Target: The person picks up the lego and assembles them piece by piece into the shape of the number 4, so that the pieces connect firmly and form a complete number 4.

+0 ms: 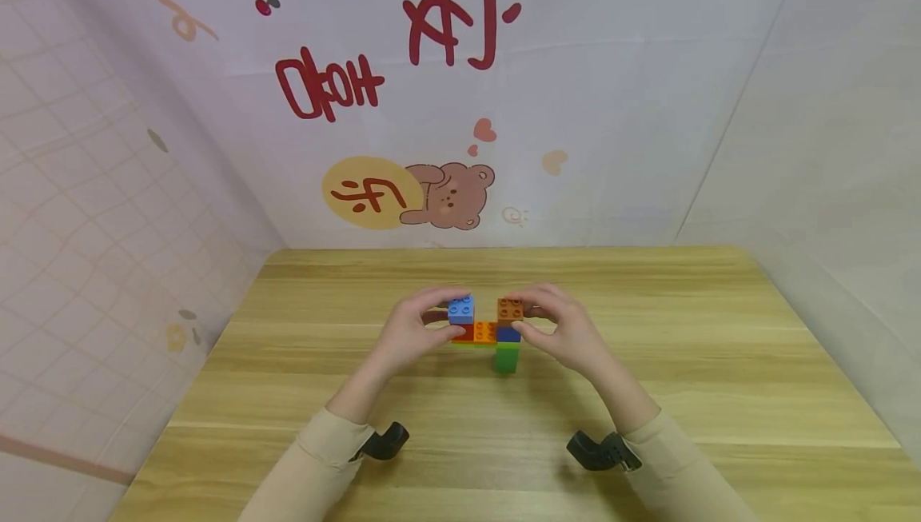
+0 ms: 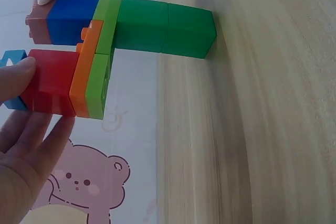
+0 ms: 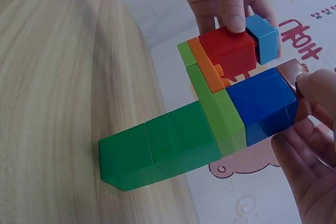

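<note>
A toy brick structure stands on the table, its column made of two stacked dark green bricks [image 2: 142, 24]. Light green plates [image 3: 210, 108] lie across the top, and an orange plate [image 1: 485, 332] covers their left part. On the orange plate sits a red brick [image 2: 51, 80], with a light blue brick [image 3: 262, 38] slightly askew above it. My left hand [image 1: 410, 334] pinches this pair, thumb on the near face and fingers behind. Over the column is a dark blue brick [image 3: 262, 103], topped by a brown brick [image 1: 510, 310]. My right hand [image 1: 564, 326] grips the brown brick between thumb and fingers.
The wooden table [image 1: 288, 394] extends around the structure. Behind it hangs a white cloth [image 1: 612, 106] printed with a bear and red characters. Pale cloth also borders both sides. Black wrist mounts [image 1: 384, 442] stick out from the beige sleeves [image 1: 316, 466].
</note>
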A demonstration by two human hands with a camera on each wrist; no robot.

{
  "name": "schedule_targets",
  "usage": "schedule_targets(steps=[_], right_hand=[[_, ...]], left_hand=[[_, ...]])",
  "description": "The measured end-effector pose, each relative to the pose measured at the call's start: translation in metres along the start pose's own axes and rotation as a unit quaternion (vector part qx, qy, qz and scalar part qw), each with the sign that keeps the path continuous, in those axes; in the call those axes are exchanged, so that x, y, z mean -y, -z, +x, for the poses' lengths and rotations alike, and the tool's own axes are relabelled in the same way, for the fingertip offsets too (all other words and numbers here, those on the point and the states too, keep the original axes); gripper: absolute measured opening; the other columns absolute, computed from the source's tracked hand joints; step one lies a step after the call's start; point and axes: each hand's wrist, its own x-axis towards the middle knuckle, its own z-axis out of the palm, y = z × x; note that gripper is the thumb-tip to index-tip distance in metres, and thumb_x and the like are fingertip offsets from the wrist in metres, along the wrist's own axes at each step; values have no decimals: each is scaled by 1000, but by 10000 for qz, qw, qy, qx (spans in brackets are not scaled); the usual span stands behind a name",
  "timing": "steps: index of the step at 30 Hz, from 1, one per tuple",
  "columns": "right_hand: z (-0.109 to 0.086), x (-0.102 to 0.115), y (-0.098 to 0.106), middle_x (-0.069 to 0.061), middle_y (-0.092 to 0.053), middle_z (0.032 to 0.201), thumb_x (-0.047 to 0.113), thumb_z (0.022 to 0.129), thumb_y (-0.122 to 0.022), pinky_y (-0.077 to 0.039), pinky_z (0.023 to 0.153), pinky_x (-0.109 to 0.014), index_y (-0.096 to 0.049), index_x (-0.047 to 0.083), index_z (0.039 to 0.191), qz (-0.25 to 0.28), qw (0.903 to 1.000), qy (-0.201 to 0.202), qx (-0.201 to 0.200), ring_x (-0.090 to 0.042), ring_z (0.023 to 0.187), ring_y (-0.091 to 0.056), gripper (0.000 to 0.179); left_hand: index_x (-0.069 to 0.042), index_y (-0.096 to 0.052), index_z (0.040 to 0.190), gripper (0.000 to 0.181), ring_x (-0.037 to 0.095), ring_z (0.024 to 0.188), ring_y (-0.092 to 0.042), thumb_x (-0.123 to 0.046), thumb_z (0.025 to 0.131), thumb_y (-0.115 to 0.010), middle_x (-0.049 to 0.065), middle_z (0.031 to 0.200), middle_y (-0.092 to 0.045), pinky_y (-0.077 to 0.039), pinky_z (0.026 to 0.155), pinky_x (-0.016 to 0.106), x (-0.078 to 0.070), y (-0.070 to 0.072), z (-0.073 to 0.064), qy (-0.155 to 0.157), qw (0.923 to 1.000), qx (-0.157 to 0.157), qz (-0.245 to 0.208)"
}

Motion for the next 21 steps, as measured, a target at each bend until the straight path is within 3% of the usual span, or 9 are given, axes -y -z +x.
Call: schedule_targets(steps=[12, 21], right_hand=[[0, 0, 0, -19, -62, 110, -12, 81, -74, -56, 85, -47, -66, -7, 117, -15, 10000, 13, -8, -31, 92, -65, 37], [0, -3, -1, -20, -62, 109, -13, 81, -74, -56, 84, -47, -66, -7, 117, 28, 10000, 43, -12, -31, 91, -65, 37]], left_hand=[[-13, -67, 130, 49, 21, 104, -65, 1, 85, -76, 5, 123, -64, -54, 90, 32, -5, -2, -2, -270, 9988, -170, 379], [-8, -67, 130, 49, 22, 104, -65, 5, 84, -75, 10, 123, -64, -54, 90, 32, -6, -4, -3, -772, 9941, -101, 750]])
